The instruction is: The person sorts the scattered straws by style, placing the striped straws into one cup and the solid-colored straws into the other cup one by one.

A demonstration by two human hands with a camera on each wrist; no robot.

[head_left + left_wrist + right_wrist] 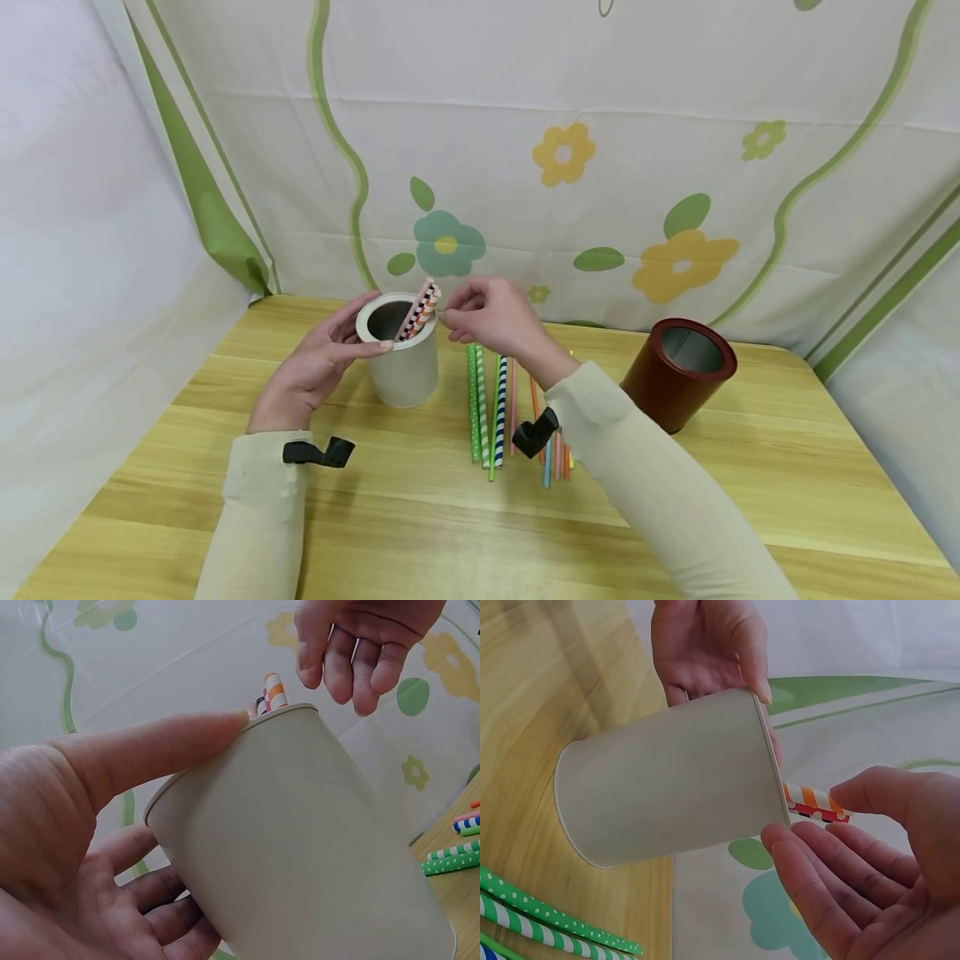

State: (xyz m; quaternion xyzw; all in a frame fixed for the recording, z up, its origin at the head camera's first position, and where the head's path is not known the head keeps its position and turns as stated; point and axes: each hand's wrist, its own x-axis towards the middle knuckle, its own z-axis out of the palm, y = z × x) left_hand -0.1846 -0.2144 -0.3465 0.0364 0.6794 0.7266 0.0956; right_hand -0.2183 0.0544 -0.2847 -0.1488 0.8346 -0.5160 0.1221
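My left hand [318, 362] holds a white tin [405, 375] from its left side, thumb on the rim and fingers around the wall. Several patterned paper straws [422, 310] stand in the tin, leaning right with their tops above the rim. Among them an orange-striped straw [275, 691] and a red dotted straw [817, 813] show. Just right of these tops is my right hand [498, 315], its fingers loosely bent with nothing held between them. In the left wrist view a gap shows between that hand and the straws.
Several more straws lie on the wooden table [420, 533], including a green dotted straw [473, 408] and a blue-striped straw [500, 417]. A dark red tin [652, 383] stands to the right, behind my right forearm. A flowered curtain [480, 125] hangs along the back.
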